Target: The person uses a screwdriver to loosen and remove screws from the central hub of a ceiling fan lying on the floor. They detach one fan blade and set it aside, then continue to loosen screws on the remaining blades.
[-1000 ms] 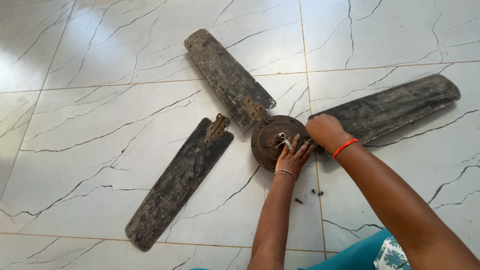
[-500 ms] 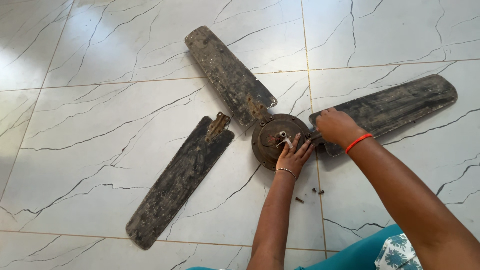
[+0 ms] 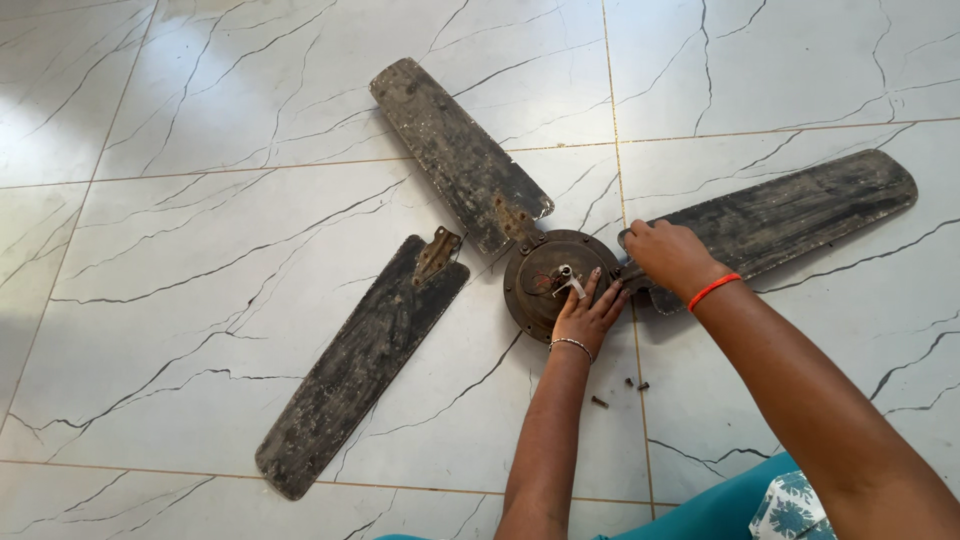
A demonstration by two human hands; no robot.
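Likely a home: glossy white marble-look floor tiles (dark veins, thin grout lines) under the dismantled ceiling fan.

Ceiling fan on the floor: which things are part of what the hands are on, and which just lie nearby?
In hand:
- fan hub, under the left hand
- right-side blade, its inner end gripped by the right hand
- upper blade, at the hub

Lying about:
- detached blade with its bracket
- loose screws on the tile floor

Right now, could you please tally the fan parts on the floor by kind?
Fan blades: 3
Round motor hub: 1
Loose screws: 3
Total: 7
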